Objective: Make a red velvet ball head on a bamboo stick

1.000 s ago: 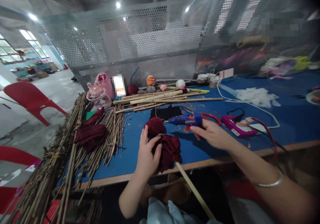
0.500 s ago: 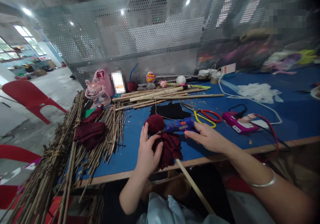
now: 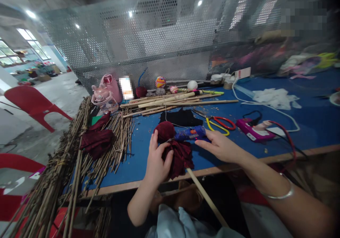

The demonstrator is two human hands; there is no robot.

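Observation:
My left hand (image 3: 158,160) is closed on a dark red cloth figure (image 3: 182,156), with a round ball head (image 3: 164,131) above gathered fabric. A pale wooden stick (image 3: 205,197) runs from the fabric down over my lap. In my right hand (image 3: 221,146) is a blue glue gun (image 3: 191,133), lying level. Its tip points left, at the place between the ball and the fabric by my left thumb; whether it touches the cloth I cannot tell. Just behind lies a piece of black cloth (image 3: 182,117), and scissors (image 3: 217,123) with red and yellow handles rest beside it.
Bundled thin sticks (image 3: 114,142) with dark red cloth (image 3: 97,142) on them lie at left. Longer sticks (image 3: 170,101) lie at the back. A purple power strip (image 3: 253,129) with cables is at right. A perforated metal screen (image 3: 159,43) stands behind the blue table (image 3: 143,167).
The hands, the glue gun and the dark red cloth figure stay almost in place. The view shifts very slightly.

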